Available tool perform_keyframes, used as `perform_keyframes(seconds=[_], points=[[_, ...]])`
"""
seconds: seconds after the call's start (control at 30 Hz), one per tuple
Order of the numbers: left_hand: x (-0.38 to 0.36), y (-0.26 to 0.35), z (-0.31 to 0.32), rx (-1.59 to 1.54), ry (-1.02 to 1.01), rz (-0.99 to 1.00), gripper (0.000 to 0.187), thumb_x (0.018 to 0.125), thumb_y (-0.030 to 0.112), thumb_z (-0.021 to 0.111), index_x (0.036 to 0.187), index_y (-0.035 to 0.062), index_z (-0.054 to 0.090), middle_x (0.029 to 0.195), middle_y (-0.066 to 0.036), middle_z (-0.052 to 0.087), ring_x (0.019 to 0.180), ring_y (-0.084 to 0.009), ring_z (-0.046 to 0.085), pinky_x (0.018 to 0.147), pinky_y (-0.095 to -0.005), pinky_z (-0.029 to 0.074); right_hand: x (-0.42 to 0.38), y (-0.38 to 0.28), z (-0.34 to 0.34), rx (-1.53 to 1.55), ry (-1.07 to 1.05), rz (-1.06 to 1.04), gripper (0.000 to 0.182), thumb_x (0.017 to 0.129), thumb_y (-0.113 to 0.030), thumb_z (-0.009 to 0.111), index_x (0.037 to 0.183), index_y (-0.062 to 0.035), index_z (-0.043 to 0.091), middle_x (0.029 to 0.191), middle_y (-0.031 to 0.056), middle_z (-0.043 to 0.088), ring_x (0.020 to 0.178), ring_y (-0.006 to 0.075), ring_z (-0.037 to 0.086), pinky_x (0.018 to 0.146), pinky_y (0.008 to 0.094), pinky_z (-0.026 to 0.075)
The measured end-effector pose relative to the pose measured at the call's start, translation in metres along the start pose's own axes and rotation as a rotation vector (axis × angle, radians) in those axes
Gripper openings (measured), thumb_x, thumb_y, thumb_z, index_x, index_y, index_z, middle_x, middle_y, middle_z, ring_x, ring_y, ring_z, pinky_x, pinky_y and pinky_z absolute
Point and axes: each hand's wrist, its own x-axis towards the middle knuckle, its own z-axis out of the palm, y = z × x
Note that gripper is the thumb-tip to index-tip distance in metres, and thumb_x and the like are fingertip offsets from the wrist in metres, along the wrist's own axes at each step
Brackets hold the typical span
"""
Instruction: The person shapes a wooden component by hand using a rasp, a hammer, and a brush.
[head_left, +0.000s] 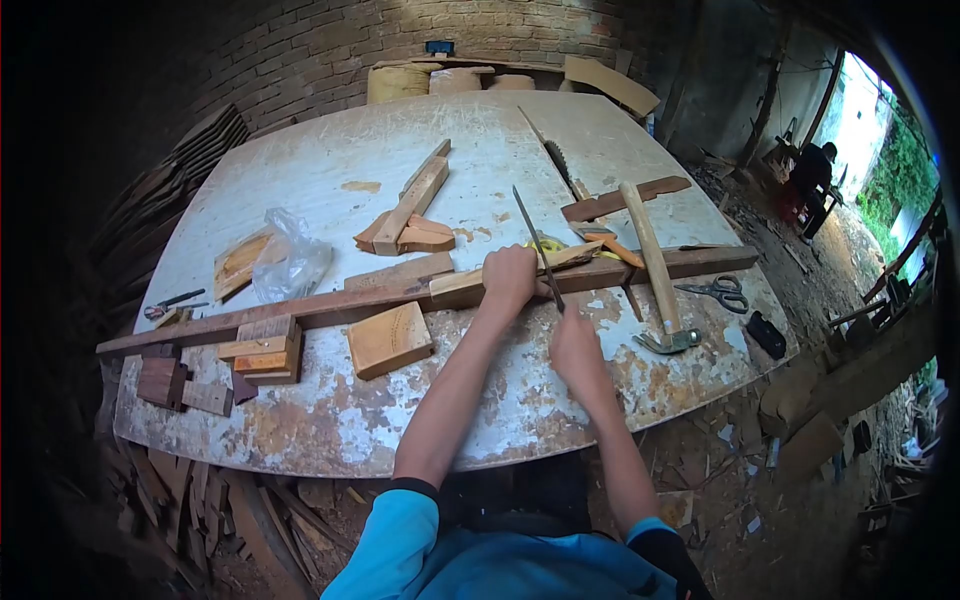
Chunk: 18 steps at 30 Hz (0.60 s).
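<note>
Wooden strip (515, 272), pale, lies on long dark batten (400, 298) across worn white table (330, 420). Our left hand (510, 280) presses down on strip, fingers wrapped over it. Our right hand (575, 350) closes round handle of saw blade (535, 240), blade slanting up past left hand, crossing strip. Hammer (660, 290) just right of our hands, scissors (715, 290) beyond it. Square block (390, 340) left of our forearm; plastic bag (292, 262) farther left. Second saw (550, 155) near far edge.
</note>
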Motion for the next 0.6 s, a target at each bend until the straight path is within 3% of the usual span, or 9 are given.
perform_keyframes(seconds=[0.03,0.13,0.23,0.3,0.4,0.5,0.6], points=[[-0.001,0.000,0.005,-0.011,-0.007,-0.001,0.046,0.051,0.040,0.083,0.076,0.0042,0.068,0.077,-0.013,0.066,0.074,-0.0272,0.066,0.063,-0.0364,0.052,0.018,0.000,0.006,0.008,0.030,-0.063,0.015,0.086,-0.006,0.040,0.092,0.0078,0.042,0.074,0.0327,0.056,0.077,0.0493,0.056,0.069,0.0545,0.044],[0.005,-0.003,0.006,0.013,-0.009,-0.010,0.045,0.053,0.039,0.081,0.077,0.0037,0.066,0.078,-0.015,0.066,0.073,-0.0294,0.066,0.063,-0.0383,0.052,0.048,-0.014,0.006,0.010,-0.087,0.029,0.020,0.083,-0.001,0.040,0.100,0.0081,0.043,0.084,0.0338,0.058,0.085,0.0481,0.057,0.072,0.0525,0.045],[0.002,0.004,-0.002,0.024,-0.039,-0.055,0.043,0.050,0.038,0.085,0.077,0.0076,0.069,0.080,-0.010,0.067,0.075,-0.0240,0.067,0.064,-0.0329,0.053,0.012,-0.003,0.002,-0.019,-0.069,-0.006,0.020,0.083,-0.003,0.041,0.100,0.0081,0.043,0.085,0.0336,0.058,0.085,0.0477,0.057,0.073,0.0523,0.045],[0.001,0.002,0.004,0.012,0.022,-0.032,0.045,0.049,0.040,0.085,0.077,0.0074,0.069,0.079,-0.010,0.067,0.076,-0.0238,0.067,0.065,-0.0332,0.052,-0.033,0.004,-0.012,-0.067,-0.082,0.074,0.018,0.088,-0.007,0.039,0.095,0.0083,0.043,0.076,0.0327,0.057,0.077,0.0490,0.055,0.067,0.0549,0.043],[0.000,0.002,0.004,0.035,0.044,-0.015,0.044,0.050,0.039,0.084,0.074,0.0066,0.066,0.077,-0.010,0.067,0.075,-0.0255,0.066,0.064,-0.0343,0.052,-0.044,0.008,-0.011,-0.044,-0.123,0.096,0.019,0.088,-0.008,0.040,0.097,0.0077,0.044,0.077,0.0332,0.056,0.077,0.0488,0.055,0.067,0.0551,0.042],[0.002,-0.008,0.016,0.005,0.058,0.068,0.057,0.049,0.049,0.081,0.077,0.0037,0.061,0.074,-0.013,0.064,0.072,-0.0299,0.064,0.063,-0.0395,0.050,-0.014,-0.001,-0.010,-0.023,-0.105,0.075,0.022,0.083,-0.002,0.041,0.102,0.0082,0.044,0.083,0.0335,0.058,0.085,0.0479,0.057,0.072,0.0519,0.045],[-0.002,-0.005,0.005,-0.021,0.027,0.060,0.055,0.048,0.045,0.082,0.077,0.0031,0.061,0.074,-0.014,0.065,0.070,-0.0295,0.065,0.063,-0.0383,0.051,0.015,0.003,-0.006,-0.025,-0.112,-0.010,0.026,0.082,-0.001,0.041,0.106,0.0079,0.041,0.081,0.0325,0.058,0.083,0.0471,0.058,0.072,0.0515,0.045]])
